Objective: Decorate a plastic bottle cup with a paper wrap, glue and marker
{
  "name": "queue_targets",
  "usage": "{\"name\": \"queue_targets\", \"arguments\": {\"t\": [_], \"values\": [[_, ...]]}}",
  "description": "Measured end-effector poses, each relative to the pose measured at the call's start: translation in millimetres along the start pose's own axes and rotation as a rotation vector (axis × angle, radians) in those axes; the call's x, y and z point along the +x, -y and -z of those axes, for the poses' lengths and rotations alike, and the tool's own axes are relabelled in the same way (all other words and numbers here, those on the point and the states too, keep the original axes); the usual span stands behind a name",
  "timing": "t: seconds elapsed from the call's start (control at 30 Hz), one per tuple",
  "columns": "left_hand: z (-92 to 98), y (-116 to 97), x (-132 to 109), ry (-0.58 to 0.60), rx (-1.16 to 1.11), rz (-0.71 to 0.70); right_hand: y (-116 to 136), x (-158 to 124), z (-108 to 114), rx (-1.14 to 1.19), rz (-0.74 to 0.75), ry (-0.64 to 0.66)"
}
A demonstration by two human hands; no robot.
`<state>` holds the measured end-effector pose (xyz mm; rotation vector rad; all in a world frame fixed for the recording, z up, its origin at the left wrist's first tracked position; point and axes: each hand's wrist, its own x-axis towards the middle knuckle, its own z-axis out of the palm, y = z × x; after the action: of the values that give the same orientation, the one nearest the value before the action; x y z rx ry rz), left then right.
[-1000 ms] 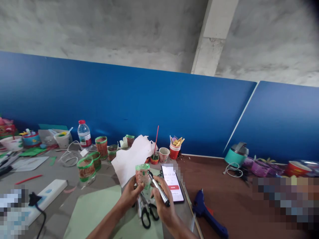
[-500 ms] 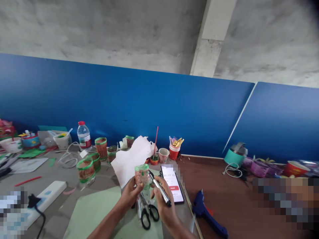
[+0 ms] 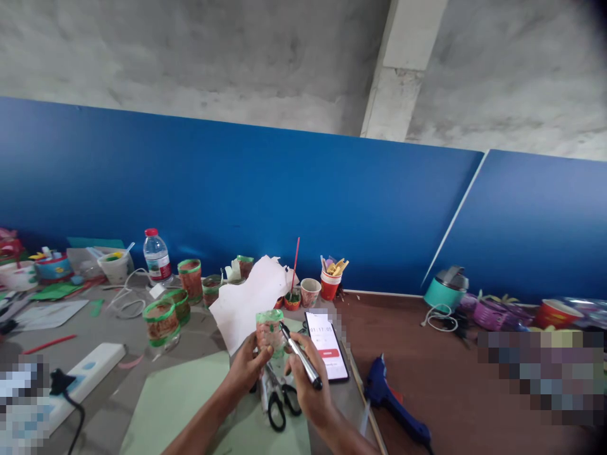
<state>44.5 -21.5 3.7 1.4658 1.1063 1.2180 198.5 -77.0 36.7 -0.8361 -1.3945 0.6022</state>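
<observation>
My left hand [image 3: 250, 364] grips a small clear plastic cup [image 3: 269, 331] with a green rim and a brownish-red wrap that carries green marks. In my right hand [image 3: 306, 373] is a silver-and-black marker pen [image 3: 303, 359], its dark tip at the cup's right side; whether it touches I cannot tell. Below the cup, black-handled scissors [image 3: 277, 411] lie on a pale green sheet [image 3: 180, 404]. A phone [image 3: 328, 347] showing a timer lies just right of my right hand. White torn-edged paper [image 3: 251, 294] rises behind the cup.
Several similar green-rimmed cups [image 3: 161, 322] stand to the left, near a water bottle [image 3: 157, 258] and a power strip [image 3: 90, 373]. A blue glue gun [image 3: 393, 404] lies at right. Behind are a paper cup [image 3: 310, 292] and a red cup of sticks [image 3: 331, 285]. A blue partition [image 3: 265, 189] closes the back.
The view has shifted slightly, so everything sits a little higher and further left. Both hands keep their grips, with the pen still at the cup's right side.
</observation>
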Motion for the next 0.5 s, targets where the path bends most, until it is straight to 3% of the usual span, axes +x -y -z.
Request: {"name": "queue_targets", "arguments": {"t": [0.2, 0.5], "values": [[-1.0, -2.8, -0.7, 0.016, -0.015, 0.008, -4.3, 2.4, 1.4, 0.021, -0.096, -0.081], [-0.7, -0.5, -0.6, 0.025, -0.002, 0.007, -4.5, -4.8, 2.8, -0.04, 0.03, 0.041]]}}
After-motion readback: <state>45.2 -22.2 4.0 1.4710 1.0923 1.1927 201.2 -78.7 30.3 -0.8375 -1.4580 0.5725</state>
